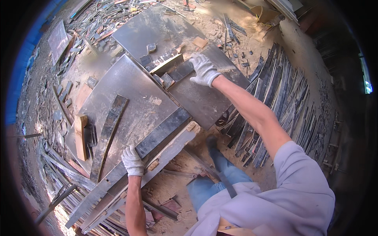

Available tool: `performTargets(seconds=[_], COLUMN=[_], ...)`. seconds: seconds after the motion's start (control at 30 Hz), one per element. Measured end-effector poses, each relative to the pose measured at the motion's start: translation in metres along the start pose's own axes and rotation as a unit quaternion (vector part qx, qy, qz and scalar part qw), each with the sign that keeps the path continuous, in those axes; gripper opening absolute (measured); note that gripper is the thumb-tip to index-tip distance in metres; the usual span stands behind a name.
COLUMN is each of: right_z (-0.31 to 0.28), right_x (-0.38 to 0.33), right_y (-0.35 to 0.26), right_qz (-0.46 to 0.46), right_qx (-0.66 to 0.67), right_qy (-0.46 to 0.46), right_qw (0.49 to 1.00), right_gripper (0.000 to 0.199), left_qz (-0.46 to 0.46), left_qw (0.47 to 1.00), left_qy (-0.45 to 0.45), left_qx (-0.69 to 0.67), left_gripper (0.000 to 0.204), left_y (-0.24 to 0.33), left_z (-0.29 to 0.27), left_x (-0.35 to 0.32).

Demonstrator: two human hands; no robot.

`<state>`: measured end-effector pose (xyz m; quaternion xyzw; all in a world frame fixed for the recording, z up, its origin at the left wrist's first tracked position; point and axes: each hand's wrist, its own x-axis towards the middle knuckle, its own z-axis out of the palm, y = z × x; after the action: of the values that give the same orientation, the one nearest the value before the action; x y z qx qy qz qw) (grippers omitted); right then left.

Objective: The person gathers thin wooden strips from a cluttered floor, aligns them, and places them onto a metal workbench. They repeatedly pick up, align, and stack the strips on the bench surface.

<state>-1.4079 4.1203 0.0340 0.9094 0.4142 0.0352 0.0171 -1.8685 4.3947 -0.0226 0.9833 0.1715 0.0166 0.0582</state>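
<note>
My left hand (133,161), in a pale work glove, is closed on the near end of a dark wooden board (163,131) along the table's near side. My right hand (204,70), gloved the same way, reaches across to the far side with its fingers apart. It is beside a short dark plank piece (182,70), and whether it touches that piece is unclear. A light-edged wood strip (167,65) stands next to this piece. Small offcuts (167,80) lie close by. Both hands are above a dusty metal work table (138,94).
A long dark board (108,137) and a pale wood block (81,137) lie on the table's left part. Many dark strips (275,106) are piled on the ground at right. Scrap wood (106,23) litters the far ground. A metal rail (169,149) borders the near side.
</note>
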Motion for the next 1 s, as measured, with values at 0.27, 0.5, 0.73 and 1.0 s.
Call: performTargets(seconds=[0.27,0.5,0.73,1.0], right_z=[-0.027,-0.053,-0.064,-0.004], right_x=[0.105,0.024,0.024,0.043], right_y=[0.035,0.068,0.064,0.037], right_qz=[-0.070,0.153,-0.023,0.006], right_qx=[0.165,0.639,0.170,0.136], right_qy=[-0.237,-0.460,-0.240,-0.308], right_qw=[0.955,0.598,0.956,0.942], right_gripper=[0.076,0.038,0.075,0.062], left_qz=[-0.025,-0.052,-0.078,-0.080], left_qw=[0.998,0.993,0.989,0.989], left_qy=[-0.066,-0.101,-0.121,-0.120], left_qx=[0.001,-0.024,-0.025,-0.041], left_gripper=[0.100,0.103,0.104,0.105], left_y=[-0.008,0.005,0.001,0.006], left_z=[-0.024,-0.042,-0.045,-0.047], left_x=[0.016,0.022,0.022,0.032])
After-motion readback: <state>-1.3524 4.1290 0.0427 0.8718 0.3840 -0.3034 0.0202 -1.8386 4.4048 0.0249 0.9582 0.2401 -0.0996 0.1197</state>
